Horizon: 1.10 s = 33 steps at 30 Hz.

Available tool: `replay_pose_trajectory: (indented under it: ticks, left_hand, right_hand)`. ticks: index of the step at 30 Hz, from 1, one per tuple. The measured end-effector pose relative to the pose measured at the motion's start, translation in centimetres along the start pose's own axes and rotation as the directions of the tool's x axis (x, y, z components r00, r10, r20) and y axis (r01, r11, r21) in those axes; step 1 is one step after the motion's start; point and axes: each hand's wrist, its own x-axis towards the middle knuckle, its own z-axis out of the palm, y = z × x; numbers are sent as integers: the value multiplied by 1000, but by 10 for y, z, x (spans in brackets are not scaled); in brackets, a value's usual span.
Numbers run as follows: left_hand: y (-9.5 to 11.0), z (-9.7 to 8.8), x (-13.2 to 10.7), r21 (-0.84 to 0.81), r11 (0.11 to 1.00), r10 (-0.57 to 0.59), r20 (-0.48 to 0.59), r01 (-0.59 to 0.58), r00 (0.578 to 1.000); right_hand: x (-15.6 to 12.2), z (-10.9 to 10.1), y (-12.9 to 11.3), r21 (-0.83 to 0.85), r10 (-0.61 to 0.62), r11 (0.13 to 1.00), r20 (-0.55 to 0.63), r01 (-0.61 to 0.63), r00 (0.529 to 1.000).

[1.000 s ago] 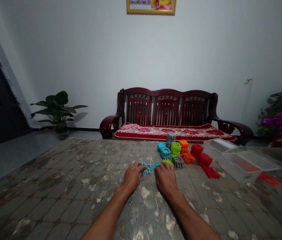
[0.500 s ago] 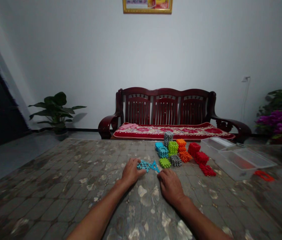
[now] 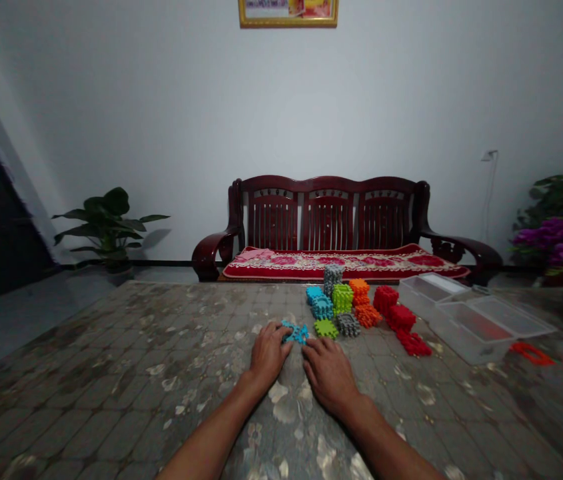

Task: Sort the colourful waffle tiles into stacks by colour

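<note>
Two blue interlocking plastic pieces (image 3: 298, 333) lie on the patterned table cover between my hands. They sit so close that I cannot tell if they are joined. My left hand (image 3: 268, 353) pinches the left blue piece between thumb and fingers, hiding part of it. At the other end, my right hand (image 3: 330, 370) has its bent fingertips on the right blue piece. Just beyond my right fingers lies a lime-green piece (image 3: 326, 329). A stack of grey pieces (image 3: 348, 325) stands beside it.
Behind are stacks of blue (image 3: 322, 307), green (image 3: 342, 299), grey (image 3: 332, 279), orange (image 3: 367, 315) and red pieces (image 3: 402, 319). Clear plastic boxes (image 3: 471, 333) stand at the right, near a loose orange piece (image 3: 532, 353). A wooden bench (image 3: 328, 213) is past the table.
My left hand has moved right and my right hand slightly left. The two blue pieces, apart at their edges before, are now closer together. The view has shifted slightly.
</note>
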Motion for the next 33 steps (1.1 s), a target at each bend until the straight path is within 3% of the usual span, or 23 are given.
replay_pose_trajectory:
  ticks: [10,18,28,33]
  left_hand:
    - [-9,14,32,-143,989,32,17,-29,999]
    - [4,20,48,-183,982,68,76,-54,995]
    - [2,30,56,-267,962,73,42,-59,996]
    - [-2,32,56,-308,951,9,-44,-22,999]
  right_hand:
    - [-2,2,1,11,-54,998,-7,55,998]
    - [-1,1,0,20,-60,998,17,60,998]
    - [0,5,3,65,-48,997,-5,48,999]
    - [-1,7,6,73,-62,995,-18,63,998]
